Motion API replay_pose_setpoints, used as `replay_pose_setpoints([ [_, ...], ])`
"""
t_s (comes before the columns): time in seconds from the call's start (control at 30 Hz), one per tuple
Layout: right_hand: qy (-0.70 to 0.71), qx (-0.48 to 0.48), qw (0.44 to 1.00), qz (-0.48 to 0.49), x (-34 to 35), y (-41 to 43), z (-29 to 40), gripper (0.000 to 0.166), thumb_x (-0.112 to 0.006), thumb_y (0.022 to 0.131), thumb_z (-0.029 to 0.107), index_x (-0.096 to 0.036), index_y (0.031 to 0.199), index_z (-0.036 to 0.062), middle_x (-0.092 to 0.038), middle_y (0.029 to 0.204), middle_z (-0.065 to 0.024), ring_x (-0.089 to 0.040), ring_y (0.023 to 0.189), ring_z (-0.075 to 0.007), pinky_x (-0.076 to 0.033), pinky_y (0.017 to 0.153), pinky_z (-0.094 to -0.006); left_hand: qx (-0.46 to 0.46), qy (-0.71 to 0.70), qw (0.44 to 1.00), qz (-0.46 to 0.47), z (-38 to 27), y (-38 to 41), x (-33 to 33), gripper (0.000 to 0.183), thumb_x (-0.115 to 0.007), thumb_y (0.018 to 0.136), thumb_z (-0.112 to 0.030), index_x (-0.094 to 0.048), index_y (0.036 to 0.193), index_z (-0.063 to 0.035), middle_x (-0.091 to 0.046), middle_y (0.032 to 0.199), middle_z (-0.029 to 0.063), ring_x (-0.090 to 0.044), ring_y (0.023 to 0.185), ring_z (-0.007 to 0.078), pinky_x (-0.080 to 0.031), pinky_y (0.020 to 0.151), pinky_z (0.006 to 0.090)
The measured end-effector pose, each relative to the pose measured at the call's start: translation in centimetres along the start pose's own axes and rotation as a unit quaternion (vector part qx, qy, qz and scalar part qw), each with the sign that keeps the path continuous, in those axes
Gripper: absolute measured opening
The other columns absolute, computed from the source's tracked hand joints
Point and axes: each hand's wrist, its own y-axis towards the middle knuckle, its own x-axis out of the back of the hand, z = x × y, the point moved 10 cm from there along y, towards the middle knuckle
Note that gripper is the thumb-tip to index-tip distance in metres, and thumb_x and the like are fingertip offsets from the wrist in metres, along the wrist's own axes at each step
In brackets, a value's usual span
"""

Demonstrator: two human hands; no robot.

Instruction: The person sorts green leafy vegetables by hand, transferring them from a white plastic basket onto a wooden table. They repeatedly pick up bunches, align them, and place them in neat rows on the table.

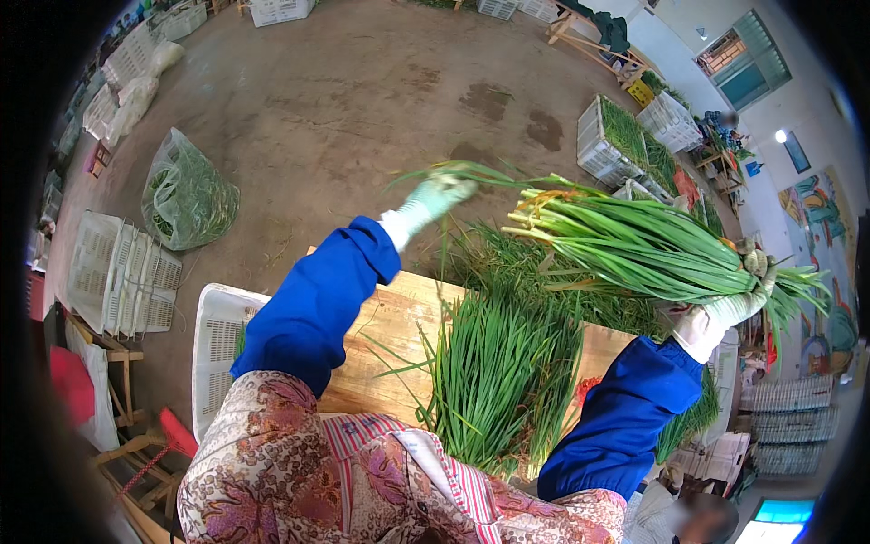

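Note:
My right hand (747, 289), in a pale glove, grips a large bundle of long green leafy stalks (639, 238), which look like garlic chives, near its leafy end. The pale cut ends point towards the middle of the view. My left hand (448, 187), gloved and blurred, is closed on a few loose leaves (486, 173) beside those cut ends. Below the hands, a heap of the same greens (489, 374) lies on a wooden tabletop (401, 319). Small red pieces (586, 389) lie near my right sleeve.
Trimmed leaves (564, 292) are piled beyond the table. A white plastic crate (221, 360) stands at its left, and greens fill a clear bag (187, 194) on the floor. Filled crates (605, 149) stand at the right. Another person (680, 517) is at the lower right.

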Motion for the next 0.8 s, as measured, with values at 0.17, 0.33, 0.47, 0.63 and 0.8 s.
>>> replay_pose_setpoints([
  [0.17, 0.013, -0.028, 0.999, -0.018, 0.9, -0.3, -1.3, 0.017, -0.056, 0.088, 0.021, -0.049, 0.075, 0.0122, -0.04, 0.064, 0.0042, -0.044, 0.065, -0.015, -0.043, 0.075, -0.0376, -0.162, 0.024, 0.985, 0.056, -10.8, -1.3, -7.1, 0.052, -0.065, 0.079, -0.019, -0.048, 0.128, -0.01, -0.049, 0.124, 0.0146, -0.052, 0.11, 0.0264, -0.046, 0.088, 0.0333],
  [0.33, 0.032, -0.068, 0.997, 0.015, 0.6, -1.5, -2.4, 0.014, -0.054, 0.088, 0.018, -0.05, 0.076, 0.0119, -0.04, 0.064, 0.0029, -0.047, 0.071, -0.0173, -0.042, 0.073, -0.0366, -0.156, -0.098, 0.979, 0.091, -10.4, -3.2, -6.5, 0.031, -0.067, 0.079, -0.02, -0.064, 0.105, -0.0049, -0.065, 0.09, 0.0087, -0.063, 0.083, 0.0198, -0.049, 0.076, 0.0306],
  [0.47, -0.01, -0.05, 0.999, -0.02, 2.1, -2.4, -1.2, 0.015, -0.056, 0.087, 0.018, -0.049, 0.075, 0.0118, -0.039, 0.064, 0.003, -0.045, 0.069, -0.0153, -0.042, 0.071, -0.033, -0.156, -0.023, 0.986, 0.059, -9.7, -4.8, -5.9, 0.031, -0.065, 0.08, -0.025, -0.064, 0.105, -0.006, -0.066, 0.089, 0.0118, -0.064, 0.081, 0.0247, -0.05, 0.075, 0.0313],
  [0.63, -0.052, 0.005, 0.998, -0.042, 2.6, -3.1, 2.1, 0.01, -0.057, 0.086, 0.015, -0.051, 0.08, 0.0121, -0.034, 0.06, 0.0059, -0.037, 0.058, -0.0073, -0.039, 0.065, -0.0278, -0.074, 0.246, 0.964, 0.075, -5.9, -3.6, -3.7, 0.025, -0.059, 0.081, -0.026, -0.065, 0.096, -0.0069, -0.066, 0.086, 0.0127, -0.063, 0.077, 0.0316, -0.05, 0.068, 0.0376],
  [0.8, 0.083, -0.028, 0.991, 0.102, 2.5, -2.8, 4.6, 0.007, -0.059, 0.083, 0.01, -0.053, 0.08, 0.01, -0.039, 0.057, 0.0059, -0.037, 0.05, -0.0053, -0.04, 0.064, -0.0252, 0.125, 0.365, 0.922, -0.027, 6.2, -0.5, 5.8, 0.03, -0.051, 0.084, -0.035, -0.063, 0.1, -0.012, -0.063, 0.098, 0.014, -0.059, 0.091, 0.0345, -0.046, 0.077, 0.0433],
])
